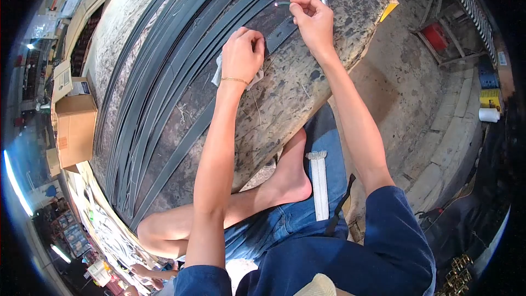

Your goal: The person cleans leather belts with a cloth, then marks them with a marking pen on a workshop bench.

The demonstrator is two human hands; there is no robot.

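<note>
My left hand (242, 55) is curled over a dark stitched belt strap (280, 35), just above a crumpled white cloth (216, 75). Its fingertips are turned away, so what they grip is hidden. Between thumb and forefinger, my right hand (315, 22) pinches a thin, slightly bent piece (283, 3) with a small pinkish bright tip pointing left. Its exact kind is too small to make out. A slim white-and-dark stick (324, 0) shows beside the right knuckles. Many similar dark straps (164, 71) lie in long curves to the left of both hands.
The straps lie on a worn, stained board (290, 96) whose right edge drops to a concrete floor (394, 115). An open cardboard box (76, 129) stands at the left. A wooden stool frame (446, 35) is at the far right. Another person's hand (145, 271) shows lower left.
</note>
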